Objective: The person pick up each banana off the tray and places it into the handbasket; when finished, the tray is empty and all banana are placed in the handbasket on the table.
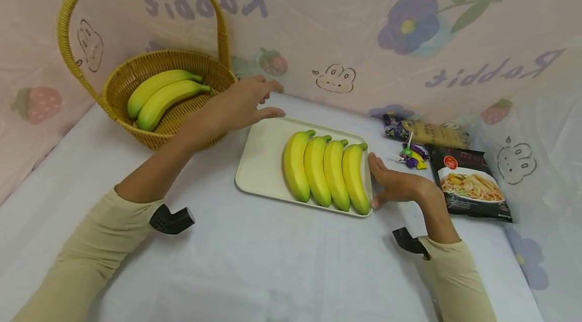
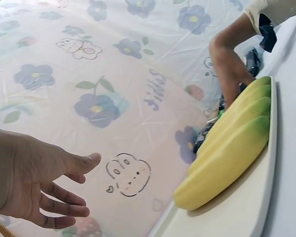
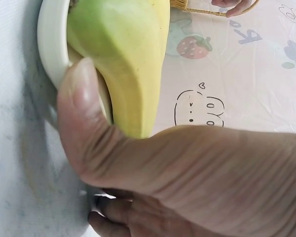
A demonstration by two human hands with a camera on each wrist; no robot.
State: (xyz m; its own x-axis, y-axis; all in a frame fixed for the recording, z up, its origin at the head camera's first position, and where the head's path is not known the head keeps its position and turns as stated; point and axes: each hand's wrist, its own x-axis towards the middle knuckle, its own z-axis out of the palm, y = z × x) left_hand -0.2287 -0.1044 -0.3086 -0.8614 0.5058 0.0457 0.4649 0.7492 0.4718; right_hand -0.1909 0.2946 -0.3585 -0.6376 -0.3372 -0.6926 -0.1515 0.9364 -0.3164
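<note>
A cream rectangular tray [image 1: 263, 160] lies on the table with several yellow bananas [image 1: 318, 173] side by side on its right part. My right hand [image 1: 397, 183] is at the tray's right edge, its thumb [image 3: 81, 113] against the rim near the front corner and its fingers along the side. My left hand [image 1: 243, 102], holding nothing, hovers between the tray and a wicker basket [image 1: 218, 74]; in the left wrist view its fingers [image 2: 63, 207] are loosely spread. Two more bananas [image 1: 168, 94] lie inside the basket.
Right of the tray sit a black noodle packet [image 1: 473, 185], a long yellowish packet [image 1: 427, 130] and some small wrapped candies [image 1: 414, 155]. A printed curtain [image 1: 309, 24] hangs behind the white table [image 1: 273, 261]. The basket's tall handle [image 1: 63, 24] arches up at the back left.
</note>
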